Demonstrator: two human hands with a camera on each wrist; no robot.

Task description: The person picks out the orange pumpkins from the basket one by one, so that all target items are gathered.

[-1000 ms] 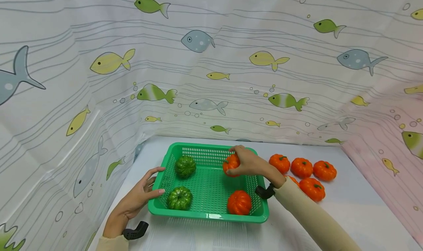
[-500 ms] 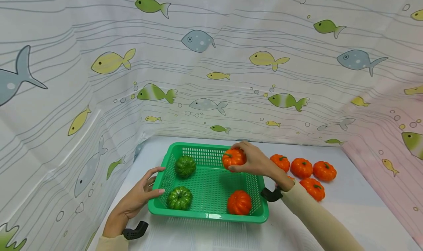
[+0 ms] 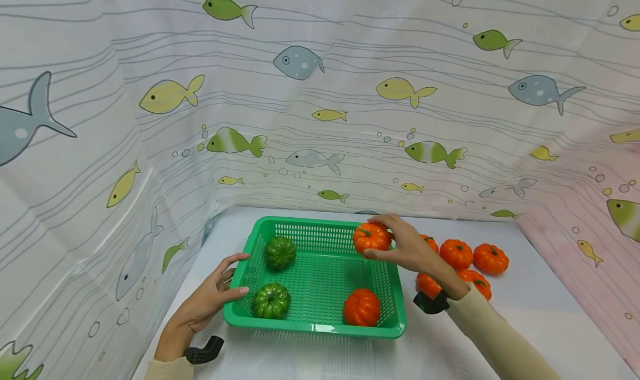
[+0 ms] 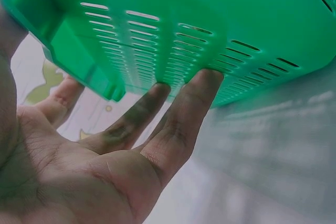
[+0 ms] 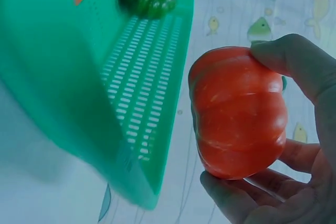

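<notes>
My right hand (image 3: pixel 407 245) grips an orange pumpkin (image 3: pixel 370 238), thumb on one side and fingers on the other. In the head view it is at the far right corner of the green basket (image 3: pixel 312 328); the right wrist view shows this pumpkin (image 5: pixel 236 114) raised beside the basket wall (image 5: pixel 31 72). My left hand (image 3: pixel 207 298) holds the basket's left rim, thumb and index finger at the edge. Other fingertips touch the slotted outer wall (image 4: pixel 252 19). Inside the basket are two green pumpkins, one far left (image 3: pixel 280 253) and one near left (image 3: pixel 271 300), plus an orange pumpkin (image 3: pixel 361 307) near right.
Several orange pumpkins (image 3: pixel 455 254) sit on the white table (image 3: pixel 530 324) right of the basket, some partly hidden by the right forearm. A fish-patterned curtain (image 3: pixel 345 146) surrounds the table at the back and sides.
My right hand has lifted the orange pumpkin up from inside the basket and carried it right, to the far right corner. The left hand and the basket stay put.
</notes>
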